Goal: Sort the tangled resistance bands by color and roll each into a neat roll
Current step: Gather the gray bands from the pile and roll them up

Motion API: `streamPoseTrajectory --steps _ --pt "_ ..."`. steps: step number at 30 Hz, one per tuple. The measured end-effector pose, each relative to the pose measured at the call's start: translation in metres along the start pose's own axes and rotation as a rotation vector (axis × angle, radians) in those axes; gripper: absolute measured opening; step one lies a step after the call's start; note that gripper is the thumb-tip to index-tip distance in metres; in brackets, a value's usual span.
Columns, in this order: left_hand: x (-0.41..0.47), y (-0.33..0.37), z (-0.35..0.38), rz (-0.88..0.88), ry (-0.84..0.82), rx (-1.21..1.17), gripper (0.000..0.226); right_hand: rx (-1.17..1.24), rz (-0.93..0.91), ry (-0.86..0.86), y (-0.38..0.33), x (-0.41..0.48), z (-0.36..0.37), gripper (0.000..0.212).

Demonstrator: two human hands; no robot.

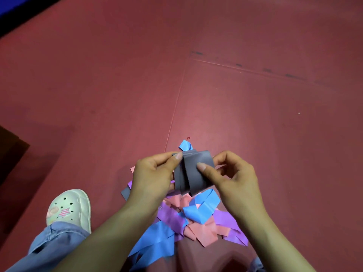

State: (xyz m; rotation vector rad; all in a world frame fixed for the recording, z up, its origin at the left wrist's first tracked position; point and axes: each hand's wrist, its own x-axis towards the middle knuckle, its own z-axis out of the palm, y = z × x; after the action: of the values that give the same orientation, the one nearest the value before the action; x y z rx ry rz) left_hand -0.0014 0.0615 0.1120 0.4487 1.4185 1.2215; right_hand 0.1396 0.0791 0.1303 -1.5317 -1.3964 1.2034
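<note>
While left hand and right hand pinch, grey band hangs.

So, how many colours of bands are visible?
4: grey band pinched by left hand and right hand; blue bands, pink bands, purple bands tangled on the floor below. More may hide under the arms.

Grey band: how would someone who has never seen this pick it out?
Look at the red floor, then the heap of coloured bands. Above it the left hand and right hand pinch a flat folded strip, the grey band. It is dark and held up; those lying below are mostly blue, pink and purple.
</note>
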Motion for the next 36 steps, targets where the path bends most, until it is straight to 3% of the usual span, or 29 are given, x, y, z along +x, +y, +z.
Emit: streamPoseTrajectory --steps 4,8,13,20,26,36 --pt "0.002 -0.001 -0.002 0.016 -0.012 -0.001 0.017 0.259 0.110 0.011 -0.001 0.002 -0.007 0.025" --pt "0.002 0.001 -0.001 0.060 -0.041 -0.010 0.026 0.351 0.174 -0.040 -0.002 0.002 -0.006 0.018" --pt "0.001 -0.003 0.000 0.072 -0.091 0.012 0.013 0.344 0.197 -0.043 -0.001 0.001 -0.006 0.026" --pt "0.000 -0.002 0.000 0.097 -0.099 0.058 0.013 0.240 0.108 -0.033 0.002 0.002 -0.003 0.006" --pt "0.001 0.002 0.000 0.079 -0.062 0.041 0.020 0.199 0.004 0.026 0.004 0.004 -0.003 0.014" --pt "0.003 0.001 -0.001 0.028 -0.126 -0.034 0.014 0.138 -0.063 -0.083 0.002 0.001 0.002 0.011"
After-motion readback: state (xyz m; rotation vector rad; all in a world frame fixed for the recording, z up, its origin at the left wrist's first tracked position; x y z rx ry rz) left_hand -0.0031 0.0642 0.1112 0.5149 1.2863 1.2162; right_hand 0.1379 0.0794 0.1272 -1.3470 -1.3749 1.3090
